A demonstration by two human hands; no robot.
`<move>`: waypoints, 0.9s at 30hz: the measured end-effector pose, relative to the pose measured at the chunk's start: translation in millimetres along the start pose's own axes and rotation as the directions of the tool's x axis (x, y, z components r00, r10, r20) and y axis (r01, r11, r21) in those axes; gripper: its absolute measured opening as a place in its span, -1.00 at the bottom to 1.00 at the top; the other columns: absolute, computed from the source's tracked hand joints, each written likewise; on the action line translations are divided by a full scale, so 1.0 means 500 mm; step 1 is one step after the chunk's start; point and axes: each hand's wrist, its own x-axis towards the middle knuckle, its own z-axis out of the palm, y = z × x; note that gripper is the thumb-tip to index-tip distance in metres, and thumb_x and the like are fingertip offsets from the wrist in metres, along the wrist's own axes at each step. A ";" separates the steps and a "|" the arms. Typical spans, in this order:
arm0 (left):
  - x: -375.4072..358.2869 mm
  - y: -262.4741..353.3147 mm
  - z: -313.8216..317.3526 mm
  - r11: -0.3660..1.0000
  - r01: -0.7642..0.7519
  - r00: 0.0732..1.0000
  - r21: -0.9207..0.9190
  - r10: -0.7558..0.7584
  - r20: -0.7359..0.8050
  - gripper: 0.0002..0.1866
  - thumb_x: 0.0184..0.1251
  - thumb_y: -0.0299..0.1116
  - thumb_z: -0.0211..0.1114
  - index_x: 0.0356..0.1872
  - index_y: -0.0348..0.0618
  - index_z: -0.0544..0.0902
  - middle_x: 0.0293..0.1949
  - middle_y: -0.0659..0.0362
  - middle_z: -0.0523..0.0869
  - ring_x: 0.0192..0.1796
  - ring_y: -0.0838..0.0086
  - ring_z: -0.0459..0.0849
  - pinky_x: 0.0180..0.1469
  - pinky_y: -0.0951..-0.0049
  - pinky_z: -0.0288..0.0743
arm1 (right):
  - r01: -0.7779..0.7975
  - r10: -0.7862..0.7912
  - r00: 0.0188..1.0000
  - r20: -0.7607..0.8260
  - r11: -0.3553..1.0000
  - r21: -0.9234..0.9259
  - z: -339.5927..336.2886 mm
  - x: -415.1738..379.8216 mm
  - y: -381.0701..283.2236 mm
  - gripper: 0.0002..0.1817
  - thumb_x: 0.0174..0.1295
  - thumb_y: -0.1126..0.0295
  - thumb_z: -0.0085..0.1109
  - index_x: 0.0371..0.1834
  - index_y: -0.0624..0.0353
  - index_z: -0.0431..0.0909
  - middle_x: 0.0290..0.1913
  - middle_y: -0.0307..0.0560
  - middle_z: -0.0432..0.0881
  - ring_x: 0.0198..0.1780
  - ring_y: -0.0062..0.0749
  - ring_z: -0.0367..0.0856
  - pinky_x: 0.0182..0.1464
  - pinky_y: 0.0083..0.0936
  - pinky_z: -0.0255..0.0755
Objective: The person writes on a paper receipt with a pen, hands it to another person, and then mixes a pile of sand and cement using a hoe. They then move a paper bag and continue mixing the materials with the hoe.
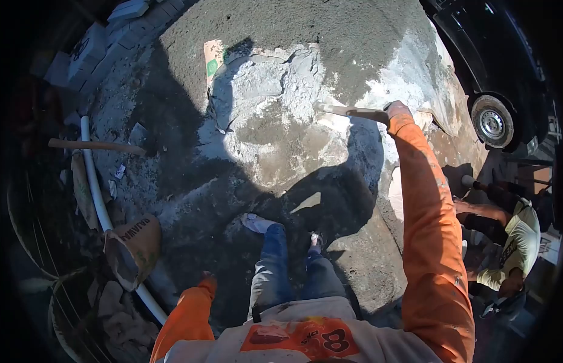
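Observation:
My right hand (398, 110), at the end of an outstretched orange sleeve, is closed around a stick-like tool (354, 112). The tool points left, and its pale far end meets a patch of light grey powder (299, 81). I cannot make out what kind of head it has. Beside the powder lies a torn paper bag (213, 60) with a green mark. My left hand (207, 283) hangs low near my left leg, small and dark in shadow. Its fingers are not clear, and nothing shows in it.
An open paper sack (136, 248) stands at left by a long white pipe (95, 181). A wooden handle (97, 146) crosses the pipe. White blocks (88, 51) are stacked at upper left. A dark vehicle (493, 66) stands at upper right. Another person (517, 236) is at right.

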 end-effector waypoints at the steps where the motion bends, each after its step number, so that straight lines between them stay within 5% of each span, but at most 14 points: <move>1: 0.006 -0.007 -0.005 0.999 -0.015 1.000 -0.046 0.016 0.018 -0.67 0.18 -0.22 0.15 -0.04 -0.05 0.48 -0.10 0.13 0.53 -0.04 0.34 0.49 0.00 0.33 0.34 | -0.099 0.099 0.995 -0.023 0.995 0.024 -0.006 -0.012 -0.018 -0.51 -0.10 0.06 0.21 -0.22 0.26 0.59 -0.08 0.20 0.55 -0.01 0.01 0.52 0.04 -0.31 0.41; 5: 0.011 0.026 0.031 0.951 -0.119 0.983 -0.287 0.153 0.101 -0.75 0.20 -0.23 0.14 -0.12 -0.03 0.52 -0.19 0.19 0.55 -0.11 0.42 0.50 -0.06 0.37 0.35 | -0.138 0.137 0.990 0.036 0.990 0.023 -0.006 -0.002 -0.018 -0.45 -0.18 -0.06 0.29 -0.28 0.22 0.62 -0.19 0.14 0.61 -0.08 -0.08 0.57 -0.02 -0.35 0.43; 6: 0.024 0.041 0.057 0.908 -0.168 0.969 -0.383 0.224 0.105 -0.79 0.17 -0.22 0.13 -0.24 -0.07 0.50 -0.39 0.22 0.56 -0.35 0.50 0.52 -0.30 0.44 0.43 | -0.140 0.138 0.990 0.041 0.990 0.033 -0.012 -0.007 -0.023 -0.45 -0.17 -0.06 0.29 -0.28 0.22 0.62 -0.19 0.12 0.62 -0.09 -0.09 0.58 -0.03 -0.36 0.44; 8: 0.019 0.094 0.108 0.790 -0.227 0.926 -0.570 0.357 0.126 -0.78 0.12 -0.23 0.18 -0.25 -0.08 0.52 -0.46 0.24 0.56 -0.46 0.58 0.50 -0.51 0.56 0.39 | -0.148 0.148 0.989 -0.005 0.989 0.005 -0.002 -0.016 -0.034 -0.44 -0.17 -0.07 0.28 -0.31 0.25 0.62 -0.21 0.12 0.62 -0.09 -0.10 0.58 -0.04 -0.35 0.44; 11: -0.100 0.221 0.058 0.700 -0.499 0.810 -0.511 0.587 0.013 -0.57 0.09 -0.17 0.23 -0.07 -0.23 0.50 -0.33 0.15 0.63 -0.26 0.43 0.59 -0.21 0.43 0.48 | -0.147 0.147 0.989 0.004 0.988 -0.045 0.011 -0.040 -0.051 -0.48 -0.08 -0.09 0.23 -0.33 0.21 0.61 -0.29 0.15 0.62 -0.17 -0.03 0.60 -0.12 -0.30 0.47; 14: -0.156 0.280 -0.003 0.647 -0.445 0.763 -0.618 0.636 0.116 -0.55 0.08 -0.13 0.20 -0.09 -0.28 0.52 -0.18 0.02 0.62 -0.12 0.39 0.58 -0.04 0.39 0.42 | -0.140 0.141 0.989 0.045 0.990 -0.008 0.032 -0.058 -0.055 -0.55 0.00 -0.02 0.22 -0.40 0.23 0.60 -0.35 0.14 0.62 -0.28 -0.07 0.62 -0.26 -0.29 0.49; 19: -0.051 0.256 -0.129 0.752 -0.531 0.802 -0.389 0.595 0.054 -0.56 0.08 -0.14 0.22 -0.07 -0.21 0.52 -0.24 0.08 0.63 -0.16 0.38 0.59 -0.07 0.40 0.43 | -0.084 0.087 0.995 -0.048 0.995 0.056 0.029 -0.069 -0.054 -0.63 -0.05 0.09 0.29 -0.45 0.23 0.58 -0.39 0.11 0.63 -0.36 -0.13 0.64 -0.35 -0.29 0.50; 22: 0.044 0.203 -0.257 0.895 -0.400 0.914 -0.198 0.405 -0.020 -0.61 0.06 -0.15 0.23 -0.11 -0.14 0.53 -0.34 0.16 0.63 -0.28 0.42 0.60 -0.17 0.41 0.47 | -0.300 0.303 0.953 0.025 0.921 0.250 -0.027 -0.090 -0.080 -0.54 0.00 -0.01 0.20 -0.31 0.23 0.58 -0.22 0.17 0.60 -0.10 -0.01 0.56 -0.09 -0.25 0.44; 25: 0.157 0.151 -0.359 0.888 -0.396 0.913 -0.233 0.353 -0.205 -0.68 0.05 -0.15 0.23 -0.24 -0.13 0.54 -0.40 0.19 0.61 -0.36 0.42 0.59 -0.31 0.37 0.48 | -0.452 0.523 0.829 -0.199 0.835 0.315 -0.022 -0.026 -0.060 -0.51 0.09 -0.03 0.03 -0.19 0.22 0.54 -0.16 0.20 0.58 -0.05 0.02 0.54 -0.02 -0.20 0.40; 27: 0.163 0.132 -0.491 0.797 -0.313 0.940 -0.516 0.339 -0.048 -0.76 0.10 -0.20 0.20 -0.29 -0.10 0.52 -0.43 0.21 0.57 -0.41 0.43 0.56 -0.46 0.37 0.44 | -0.577 0.676 0.711 -0.194 0.719 0.389 0.060 0.086 0.033 -0.49 0.09 -0.01 -0.05 -0.10 0.19 0.52 -0.13 0.25 0.56 -0.05 0.02 0.53 0.03 -0.19 0.36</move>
